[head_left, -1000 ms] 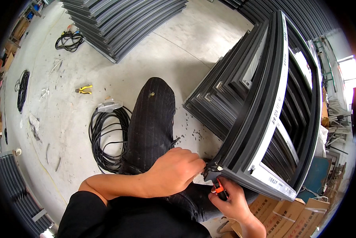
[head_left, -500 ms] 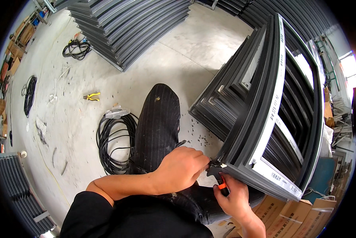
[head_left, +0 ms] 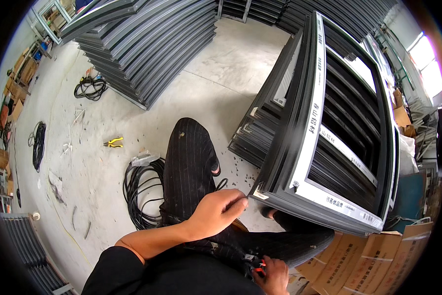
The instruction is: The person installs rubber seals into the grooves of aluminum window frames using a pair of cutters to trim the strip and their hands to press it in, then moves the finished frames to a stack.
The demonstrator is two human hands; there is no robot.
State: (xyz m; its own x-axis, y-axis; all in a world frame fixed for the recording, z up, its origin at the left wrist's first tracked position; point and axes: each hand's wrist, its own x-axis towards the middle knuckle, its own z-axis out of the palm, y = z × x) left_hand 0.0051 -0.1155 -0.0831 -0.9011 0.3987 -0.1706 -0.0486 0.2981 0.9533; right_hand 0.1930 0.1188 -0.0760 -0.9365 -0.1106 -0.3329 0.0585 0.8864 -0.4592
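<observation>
My left hand (head_left: 218, 211) is closed, thumb and fingers pinched together beside the near corner of the top dark grey window frame (head_left: 280, 183). What it pinches is hidden. The end of a thin black strip (head_left: 222, 183) shows just above it, and I cannot tell whether the hand holds it. Low over my lap, my right hand (head_left: 274, 279) is closed around a hand tool (head_left: 259, 269) with black and orange-red parts. The tool's working end is not clear. White printed tape lines the top frame, which leans on a stack of similar frames.
A coil of black cable (head_left: 141, 196) lies left of my knee, with yellow-handled pliers (head_left: 113, 142) beyond. A tall stack of dark frames (head_left: 142, 54) stands ahead. Cardboard boxes (head_left: 363, 263) lie at lower right. Small black bits (head_left: 243, 168) dot the floor.
My right hand has drawn back from the frame corner with the tool, down toward my lap. My left hand has stayed near the corner, shifting slightly left. The view has turned slightly.
</observation>
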